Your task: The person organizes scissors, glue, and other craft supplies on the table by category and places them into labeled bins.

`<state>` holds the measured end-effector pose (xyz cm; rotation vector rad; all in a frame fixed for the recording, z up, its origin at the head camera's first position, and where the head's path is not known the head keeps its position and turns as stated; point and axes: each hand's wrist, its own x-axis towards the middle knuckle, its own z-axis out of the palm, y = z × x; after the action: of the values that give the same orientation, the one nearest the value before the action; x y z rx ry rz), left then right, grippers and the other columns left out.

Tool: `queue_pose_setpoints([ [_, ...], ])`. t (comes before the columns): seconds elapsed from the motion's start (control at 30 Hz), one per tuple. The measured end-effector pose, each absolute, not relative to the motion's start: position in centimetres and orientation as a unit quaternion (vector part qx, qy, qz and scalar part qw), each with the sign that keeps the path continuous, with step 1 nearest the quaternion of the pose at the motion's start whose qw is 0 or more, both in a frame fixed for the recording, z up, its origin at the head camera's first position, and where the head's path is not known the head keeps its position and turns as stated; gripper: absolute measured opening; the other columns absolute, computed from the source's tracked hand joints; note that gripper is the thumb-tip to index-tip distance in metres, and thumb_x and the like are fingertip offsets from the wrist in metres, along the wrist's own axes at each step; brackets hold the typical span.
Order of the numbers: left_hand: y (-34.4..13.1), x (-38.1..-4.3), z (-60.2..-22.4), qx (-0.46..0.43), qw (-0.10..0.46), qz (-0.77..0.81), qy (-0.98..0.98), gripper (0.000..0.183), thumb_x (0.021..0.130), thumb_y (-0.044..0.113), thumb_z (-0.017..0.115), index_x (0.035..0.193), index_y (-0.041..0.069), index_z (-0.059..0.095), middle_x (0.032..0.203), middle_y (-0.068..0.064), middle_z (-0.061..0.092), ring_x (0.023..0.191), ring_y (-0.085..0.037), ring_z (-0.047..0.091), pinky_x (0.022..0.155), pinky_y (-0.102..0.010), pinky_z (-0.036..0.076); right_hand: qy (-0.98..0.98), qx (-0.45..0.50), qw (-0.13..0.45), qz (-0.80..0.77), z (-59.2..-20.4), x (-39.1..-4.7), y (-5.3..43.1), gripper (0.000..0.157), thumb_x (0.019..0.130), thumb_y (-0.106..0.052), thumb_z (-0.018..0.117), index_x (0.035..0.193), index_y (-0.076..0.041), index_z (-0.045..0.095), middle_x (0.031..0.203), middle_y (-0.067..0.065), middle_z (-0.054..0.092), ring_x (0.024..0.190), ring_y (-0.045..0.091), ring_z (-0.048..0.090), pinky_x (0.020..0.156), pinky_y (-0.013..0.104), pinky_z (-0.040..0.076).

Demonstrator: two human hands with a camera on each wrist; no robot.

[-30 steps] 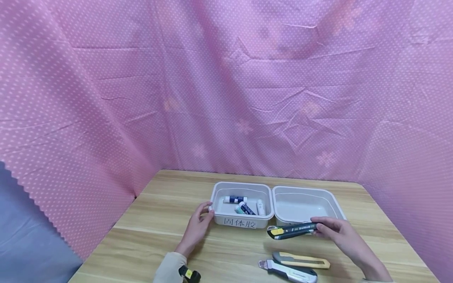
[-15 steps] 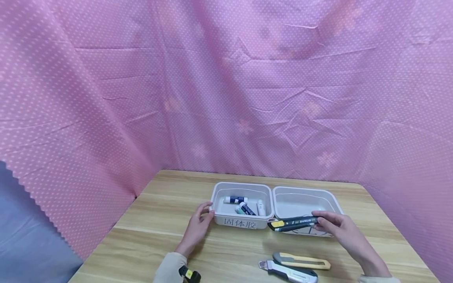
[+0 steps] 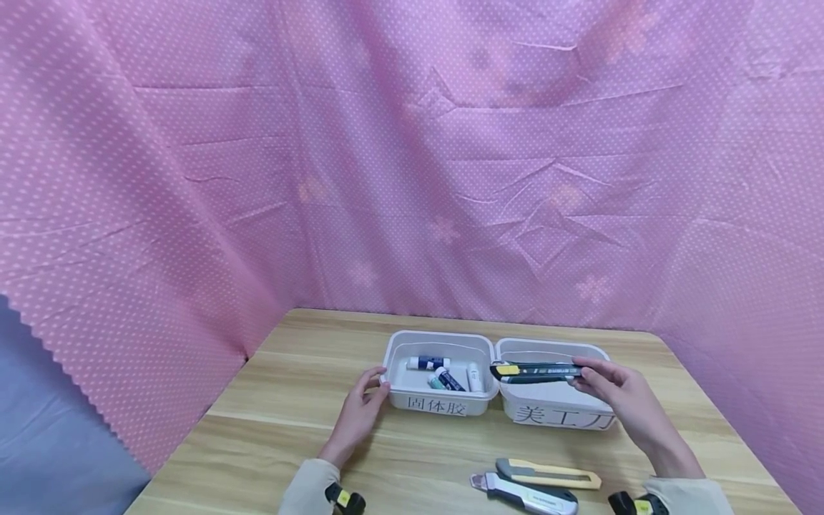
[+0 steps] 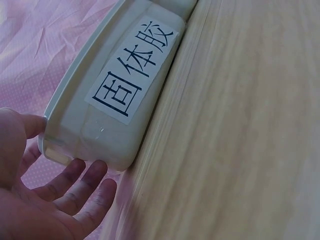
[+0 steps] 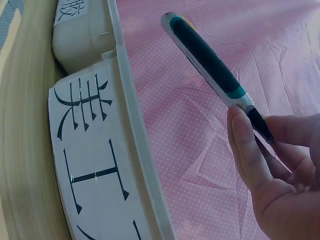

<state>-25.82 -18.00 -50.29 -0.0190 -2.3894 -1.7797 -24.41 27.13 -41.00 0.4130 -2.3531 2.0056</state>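
Observation:
My right hand [image 3: 621, 397] pinches a dark green utility knife [image 3: 537, 373] with a yellow slider by one end, between thumb and fingers. The knife is held level over the right white plastic box [image 3: 560, 413], and the right wrist view has it above that box's rim. My left hand [image 3: 360, 411] grips the near left corner of the left white box [image 3: 438, 405], thumb and fingertips at its rim and side. Inside that box lie several glue sticks [image 3: 429, 363], blue, white and green.
A yellow and grey utility knife [image 3: 550, 474] and a white and black one [image 3: 531, 496] lie on the wooden table [image 3: 257, 429] in front of the boxes. Both boxes carry paper labels with black characters. Pink dotted cloth [image 3: 412, 179] hangs behind the table.
My right hand has lifted and moved the green utility knife away from me, from in front of the right box to over it, uncovering the label. The left hand stays put.

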Motion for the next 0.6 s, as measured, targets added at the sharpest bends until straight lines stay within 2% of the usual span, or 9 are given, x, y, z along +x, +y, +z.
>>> queue_pose_setpoints([
  [0.07,-18.0,-25.9,-50.3,-0.004,0.078,-0.594,-0.8,0.043,0.105,0.035,0.058,0.144,0.017,0.053,0.138,-0.02,0.059,0.12,-0.034,0.064,0.103,-0.051,0.052,-0.751,0.122,0.013,0.648,-40.9,-24.6,27.1,0.053,0.106,-0.022,0.057,0.142,0.015,0.047,0.116,-0.017,0.068,0.102,0.004,0.072,0.091,0.016,0.054],
  [0.17,-18.0,-25.9,-50.3,0.0,0.076,-0.593,-0.802,0.043,0.105,0.035,0.058,0.145,0.018,0.053,0.138,-0.02,0.059,0.121,-0.034,0.063,0.104,-0.052,0.051,-0.757,0.1,0.013,0.646,-40.9,-25.0,27.1,0.057,0.107,-0.026,0.056,0.146,0.013,0.042,0.126,-0.008,0.065,0.104,0.002,0.07,0.094,0.016,0.053],
  [0.27,-18.0,-25.9,-50.3,0.0,0.076,-0.591,-0.803,0.042,0.105,0.034,0.058,0.144,0.018,0.053,0.138,-0.02,0.059,0.121,-0.035,0.063,0.104,-0.052,0.051,-0.754,0.09,0.013,0.65,-41.0,-25.4,27.2,0.058,0.107,-0.027,0.054,0.148,0.012,0.039,0.128,-0.006,0.062,0.105,0.001,0.069,0.096,0.017,0.053],
  [0.43,-18.0,-25.9,-50.2,-0.001,0.073,-0.59,-0.804,0.043,0.106,0.034,0.057,0.145,0.019,0.052,0.138,-0.018,0.059,0.121,-0.033,0.063,0.104,-0.051,0.051,-0.73,0.089,0.01,0.678,-41.0,-26.0,27.4,0.058,0.107,-0.025,0.056,0.149,0.011,0.039,0.118,-0.019,0.063,0.105,0.001,0.07,0.096,0.017,0.052],
  [0.6,-18.0,-25.7,-50.0,-0.006,0.075,-0.593,-0.802,0.044,0.105,0.036,0.057,0.145,0.017,0.052,0.138,-0.019,0.059,0.12,-0.034,0.063,0.103,-0.051,0.051,-0.721,0.083,0.015,0.688,-40.8,-26.5,27.1,0.06,0.107,-0.026,0.056,0.15,0.011,0.037,0.12,-0.015,0.061,0.106,0.0,0.069,0.098,0.017,0.051],
])
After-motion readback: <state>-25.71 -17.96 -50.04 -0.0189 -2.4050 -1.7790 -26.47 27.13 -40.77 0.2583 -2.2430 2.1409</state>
